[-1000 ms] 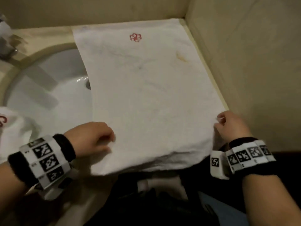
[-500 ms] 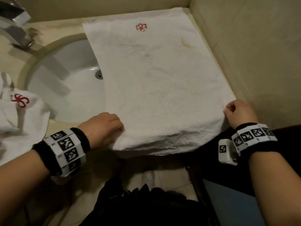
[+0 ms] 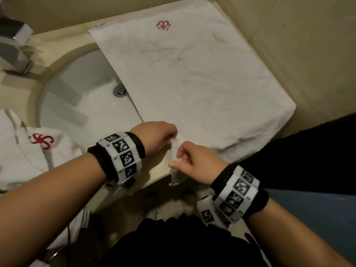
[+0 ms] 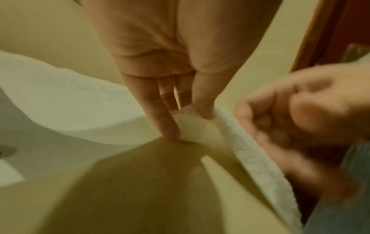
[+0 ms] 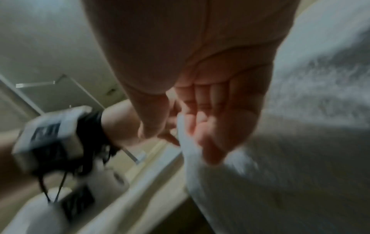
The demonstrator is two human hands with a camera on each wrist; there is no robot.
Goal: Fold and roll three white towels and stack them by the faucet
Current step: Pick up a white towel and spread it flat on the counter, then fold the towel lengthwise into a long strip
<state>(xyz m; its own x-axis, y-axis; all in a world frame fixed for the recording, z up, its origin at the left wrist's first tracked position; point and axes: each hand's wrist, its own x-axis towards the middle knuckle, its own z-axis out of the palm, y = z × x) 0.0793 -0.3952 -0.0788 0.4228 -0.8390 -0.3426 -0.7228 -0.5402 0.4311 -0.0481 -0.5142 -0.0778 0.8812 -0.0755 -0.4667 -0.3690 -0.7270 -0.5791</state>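
Towel 1 being folded, nothing rolled or stacked yet afaict

The flat white terry towel with the red flower logo is spread on the beige counter at 12–1 o'clock, partly over the white oval sink basin. Its near-left corner is pinched btw thumb & fingers of the left hand; the same edge is nipped by the curled fingers of the right hand just beside it. A second crumpled white towel with a red logo is left at 9 o'clock, unfolded. No rolls are seen by the chrome faucet at 10 o'clock, so most work is prob still left; a 3rd towel can't be made out for sure.
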